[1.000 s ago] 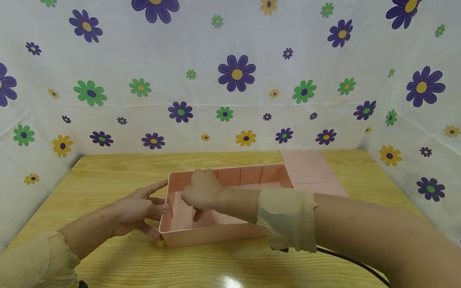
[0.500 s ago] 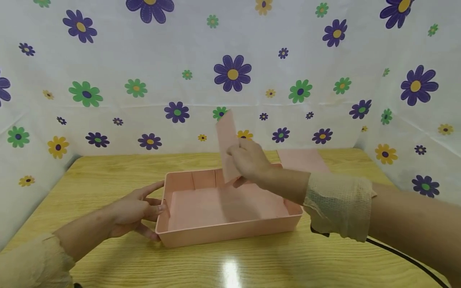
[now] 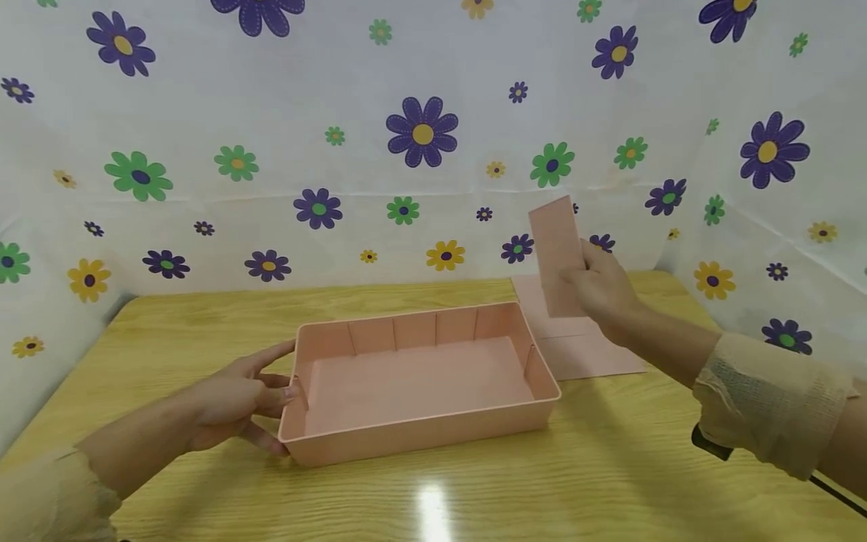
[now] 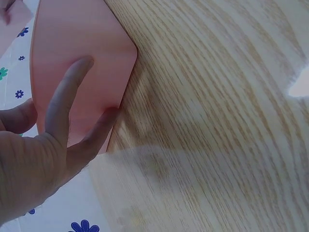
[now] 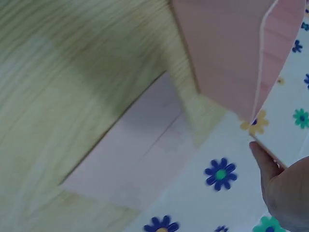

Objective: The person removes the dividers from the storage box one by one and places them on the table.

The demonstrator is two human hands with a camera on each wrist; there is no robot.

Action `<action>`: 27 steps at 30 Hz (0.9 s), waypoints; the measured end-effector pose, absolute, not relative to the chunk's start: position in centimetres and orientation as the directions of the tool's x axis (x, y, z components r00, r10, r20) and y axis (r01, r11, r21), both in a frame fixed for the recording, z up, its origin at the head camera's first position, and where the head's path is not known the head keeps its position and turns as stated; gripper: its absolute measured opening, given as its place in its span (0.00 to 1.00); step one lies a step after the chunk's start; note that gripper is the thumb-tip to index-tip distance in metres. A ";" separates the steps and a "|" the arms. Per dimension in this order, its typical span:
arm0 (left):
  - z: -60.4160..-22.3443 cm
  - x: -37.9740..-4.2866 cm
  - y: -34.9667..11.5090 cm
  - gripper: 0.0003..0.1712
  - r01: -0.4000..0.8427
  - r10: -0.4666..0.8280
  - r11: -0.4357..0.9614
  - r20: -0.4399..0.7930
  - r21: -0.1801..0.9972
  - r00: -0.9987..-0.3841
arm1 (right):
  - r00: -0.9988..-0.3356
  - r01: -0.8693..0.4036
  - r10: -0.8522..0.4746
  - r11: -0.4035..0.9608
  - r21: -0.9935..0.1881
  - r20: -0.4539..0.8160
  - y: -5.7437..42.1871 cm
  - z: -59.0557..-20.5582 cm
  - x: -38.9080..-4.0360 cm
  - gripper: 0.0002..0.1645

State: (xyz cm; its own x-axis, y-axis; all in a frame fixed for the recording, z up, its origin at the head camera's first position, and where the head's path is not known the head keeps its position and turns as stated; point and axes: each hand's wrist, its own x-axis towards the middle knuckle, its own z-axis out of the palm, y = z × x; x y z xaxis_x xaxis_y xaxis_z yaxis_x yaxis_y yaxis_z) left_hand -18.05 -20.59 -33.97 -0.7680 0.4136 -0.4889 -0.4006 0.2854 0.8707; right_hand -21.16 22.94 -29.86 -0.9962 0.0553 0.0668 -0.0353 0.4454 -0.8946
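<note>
A shallow pink plastic box (image 3: 420, 435) with slotted inner walls sits on the wood-grain table, its inside visible from above. My left hand (image 3: 233, 399) holds the box's left end, one digit over the rim and other fingers spread along the outer wall. In the left wrist view those fingers (image 4: 63, 104) press against the pink side. Raised above the back right, my right hand (image 3: 606, 290) pinches a thin pink divider panel (image 3: 555, 256) by its right edge, upright and slightly tilted. The right wrist view catches that panel almost edge-on.
Flat pink sheet pieces (image 3: 596, 357) lie on the table right of the box, partly behind the raised panel. A white flowered cloth (image 3: 339, 90) encloses the back and sides of the table (image 3: 325, 497). A black cable (image 3: 840, 493) trails from the right wrist.
My right hand has lifted the divider panel out of the box and carried it right, over the flat sheets. My left hand keeps its hold on the box's left end.
</note>
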 end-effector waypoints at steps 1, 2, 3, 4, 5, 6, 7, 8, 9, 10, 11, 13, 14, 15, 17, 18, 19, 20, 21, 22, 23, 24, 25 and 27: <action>-33.9 -18.0 -20.7 0.47 -0.400 0.416 0.286 -0.489 0.871 -0.767 | -0.994 -0.051 0.056 0.484 -0.873 0.089 23.7 -30.1 -21.0 0.19; -33.9 -18.0 -20.7 0.47 -0.400 0.420 0.284 -0.488 0.872 -0.765 | -0.992 -0.073 0.047 0.527 -0.847 0.115 24.4 -30.3 -20.8 0.15; -33.9 -18.0 -20.7 0.47 -0.400 0.422 0.281 -0.487 0.872 -0.765 | -0.988 -0.103 0.034 0.582 -0.807 0.150 25.2 -30.6 -20.6 0.11; -33.9 -18.0 -20.7 0.47 -0.400 0.427 0.278 -0.485 0.873 -0.763 | -0.983 -0.139 0.006 0.640 -0.756 0.185 26.0 -31.0 -20.4 0.09; -33.8 -17.9 -20.7 0.47 -0.401 0.428 0.276 -0.485 0.874 -0.763 | -0.972 -0.190 -0.035 0.699 -0.689 0.232 26.8 -31.3 -20.2 0.08; -33.8 -17.9 -20.6 0.47 -0.401 0.429 0.276 -0.486 0.873 -0.762 | -0.959 -0.239 -0.084 0.750 -0.616 0.269 27.6 -31.7 -19.9 0.09; -33.8 -18.0 -20.6 0.47 -0.402 0.429 0.275 -0.486 0.873 -0.761 | -0.941 -0.296 -0.144 0.788 -0.540 0.305 28.5 -32.1 -19.6 0.11; -33.8 -18.0 -20.6 0.47 -0.404 0.431 0.273 -0.487 0.873 -0.760 | -0.916 -0.360 -0.215 0.812 -0.459 0.338 29.3 -32.6 -19.3 0.13; -33.9 -17.9 -20.6 0.47 -0.406 0.432 0.270 -0.487 0.873 -0.759 | -0.886 -0.424 -0.292 0.826 -0.372 0.362 30.1 -33.2 -18.9 0.18; -33.9 -17.9 -20.6 0.47 -0.407 0.432 0.269 -0.487 0.873 -0.759 | -0.853 -0.484 -0.368 0.823 -0.297 0.370 30.8 -33.7 -18.5 0.23; -33.9 -17.9 -20.7 0.47 -0.410 0.432 0.267 -0.488 0.872 -0.758 | -0.824 -0.532 -0.432 0.813 -0.238 0.367 31.5 -34.3 -18.0 0.28; -34.0 -17.9 -20.8 0.47 -0.413 0.433 0.265 -0.490 0.871 -0.757 | -0.776 -0.604 -0.532 0.782 -0.153 0.339 32.6 -35.6 -17.0 0.31; -34.0 -17.8 -20.9 0.48 -0.413 0.434 0.262 -0.489 0.872 -0.757 | -0.756 -0.629 -0.569 0.769 -0.116 0.323 33.0 -36.2 -16.4 0.31; -34.0 -17.8 -21.0 0.48 -0.412 0.434 0.262 -0.487 0.873 -0.758 | -0.745 -0.644 -0.594 0.759 -0.095 0.302 33.4 -36.8 -15.9 0.32; -34.0 -17.8 -21.1 0.48 -0.407 0.437 0.259 -0.482 0.876 -0.760 | -0.734 -0.662 -0.626 0.746 -0.073 0.265 33.8 -37.9 -14.9 0.34; -33.9 -17.8 -21.1 0.48 -0.403 0.439 0.257 -0.478 0.878 -0.761 | -0.723 -0.676 -0.645 0.735 -0.060 0.248 34.0 -38.3 -14.5 0.36; -33.9 -17.8 -21.1 0.48 -0.401 0.440 0.254 -0.474 0.880 -0.762 | -0.718 -0.685 -0.658 0.727 -0.057 0.228 34.1 -38.7 -14.2 0.37; -33.9 -17.8 -21.1 0.48 -0.398 0.443 0.251 -0.471 0.882 -0.763 | -0.709 -0.696 -0.674 0.716 -0.056 0.209 34.2 -39.0 -13.9 0.39; -33.9 -17.8 -21.1 0.48 -0.396 0.445 0.251 -0.469 0.883 -0.763 | -0.702 -0.706 -0.686 0.706 -0.054 0.191 34.3 -39.3 -13.6 0.36; -33.9 -17.8 -21.1 0.48 -0.395 0.448 0.250 -0.467 0.884 -0.762 | -0.694 -0.715 -0.698 0.698 -0.051 0.175 34.4 -39.5 -13.4 0.32; -33.9 -17.8 -21.0 0.48 -0.395 0.450 0.248 -0.467 0.884 -0.761 | -0.688 -0.722 -0.707 0.690 -0.052 0.164 34.4 -39.7 -13.2 0.29; -33.9 -17.8 -21.0 0.48 -0.395 0.452 0.248 -0.466 0.885 -0.760 | -0.681 -0.729 -0.717 0.682 -0.048 0.152 34.5 -39.9 -13.1 0.27; -33.8 -17.9 -21.0 0.48 -0.395 0.452 0.248 -0.466 0.885 -0.761 | -0.675 -0.735 -0.723 0.677 -0.045 0.145 34.6 -40.0 -13.1 0.27; -33.8 -17.9 -21.0 0.47 -0.392 0.451 0.250 -0.465 0.885 -0.762 | -0.658 -0.750 -0.740 0.661 -0.027 0.137 34.7 -40.2 -13.0 0.28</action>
